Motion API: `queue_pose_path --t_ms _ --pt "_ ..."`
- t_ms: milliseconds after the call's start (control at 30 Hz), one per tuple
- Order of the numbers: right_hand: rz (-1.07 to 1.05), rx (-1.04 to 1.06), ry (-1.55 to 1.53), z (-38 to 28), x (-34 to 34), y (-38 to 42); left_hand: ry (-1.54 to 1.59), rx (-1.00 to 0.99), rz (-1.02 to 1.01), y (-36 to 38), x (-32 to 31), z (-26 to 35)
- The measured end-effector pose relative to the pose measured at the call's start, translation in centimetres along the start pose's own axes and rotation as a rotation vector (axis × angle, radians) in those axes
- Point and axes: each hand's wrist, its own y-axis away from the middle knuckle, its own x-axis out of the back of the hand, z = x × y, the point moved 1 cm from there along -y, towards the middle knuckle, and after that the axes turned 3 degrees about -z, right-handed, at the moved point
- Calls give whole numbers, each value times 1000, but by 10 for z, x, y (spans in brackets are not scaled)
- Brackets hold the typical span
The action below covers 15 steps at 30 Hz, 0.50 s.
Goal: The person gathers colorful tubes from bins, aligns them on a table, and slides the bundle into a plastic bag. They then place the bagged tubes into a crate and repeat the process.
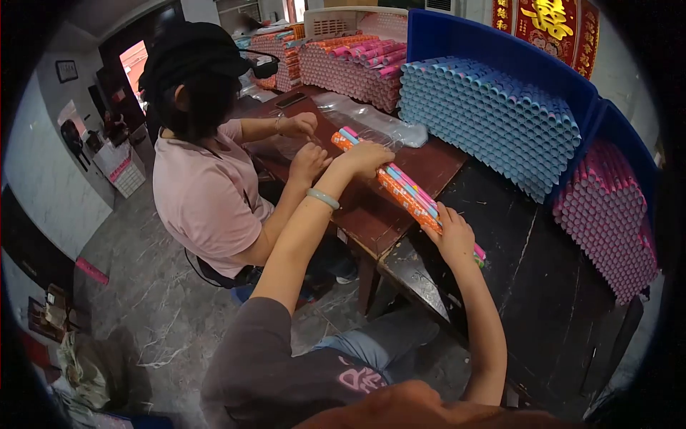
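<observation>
A bundle of long patterned tubes [409,194], in orange, pink and light blue, lies slantwise above the join of the brown and black tables. My left hand [366,159], below a pale green bangle, is wrapped over the bundle's far part. Lower down, my right hand [455,234] grips the near part, with pink and green tips showing past it. Both palms are hidden from view. Just beyond the bundle's far end lies clear plastic wrapping [371,118] on the brown table [364,218].
A co-worker in a pink shirt [204,193] sits at left, both hands close to the bundle. Light blue tubes [493,118] are stacked in a blue bin [500,43]; pink tubes [607,214] stand at right, more [350,71] behind. A phone [291,100] lies on the table.
</observation>
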Motion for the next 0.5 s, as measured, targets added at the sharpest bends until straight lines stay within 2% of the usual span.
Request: queue_pose_path --t_ms 500 --pt "45 13 -33 1 6 9 -113 11 -48 5 17 17"
